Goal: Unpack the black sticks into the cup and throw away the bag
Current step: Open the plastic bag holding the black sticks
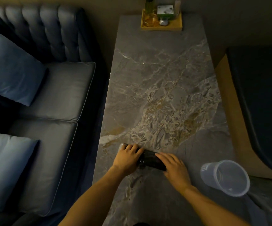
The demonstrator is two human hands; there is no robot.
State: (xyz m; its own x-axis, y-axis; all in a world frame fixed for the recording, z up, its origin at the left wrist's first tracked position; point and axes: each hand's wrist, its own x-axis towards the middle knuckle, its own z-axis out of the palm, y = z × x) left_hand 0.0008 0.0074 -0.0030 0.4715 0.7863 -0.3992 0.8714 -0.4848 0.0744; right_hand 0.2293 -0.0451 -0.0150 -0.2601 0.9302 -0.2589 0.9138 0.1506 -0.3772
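A clear bag of black sticks (150, 159) lies across the near part of the grey marble table (156, 79). My left hand (128, 158) covers the bag's left end, fingers curled over it. Resting on the bag's right end is my right hand (174, 167), its fingers laid over the pack. The bag's clear tip (122, 145) sticks out beyond my left fingers. A clear plastic cup (226, 176) stands upright on the table to the right of my right hand, with nothing visible inside.
A wooden tray (161, 27) with a green bottle, a small box and other items sits at the table's far end. A blue sofa (50, 95) with light blue cushions runs along the left. A dark seat (262, 95) is at the right.
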